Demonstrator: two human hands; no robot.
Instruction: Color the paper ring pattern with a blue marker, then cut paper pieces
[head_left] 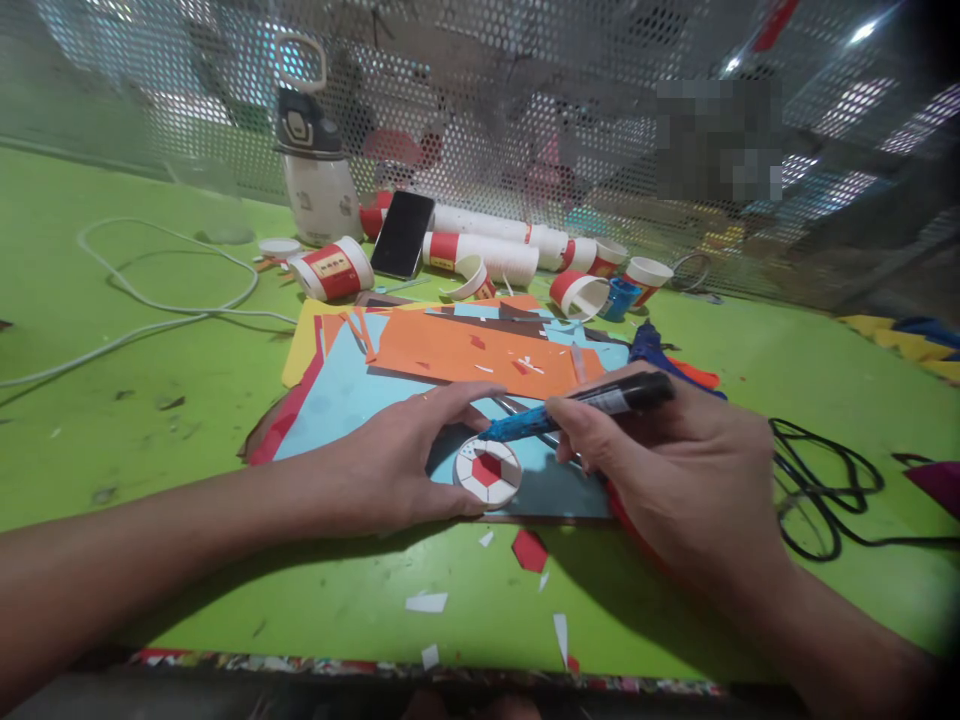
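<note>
My left hand (409,455) holds a small round white disc (487,488) between thumb and fingers, over light blue paper (345,405). The disc carries a red hexagon in its middle and dark lines running out to the rim. In my right hand (675,470) is a marker (585,405) with a black end and a blue front part; its tip is at the disc's upper edge, beside small dots. Scissors lie partly hidden behind the marker and my right fingers. Orange paper (450,352) with scraps on it lies just beyond the disc.
Paper cups (334,268), a phone (403,235) and a bottle (319,190) stand or lie toward the back. A pale cable (172,310) curls at left, a black cord (817,480) at right. A red hexagon (530,550) and white scraps lie near the table's front edge.
</note>
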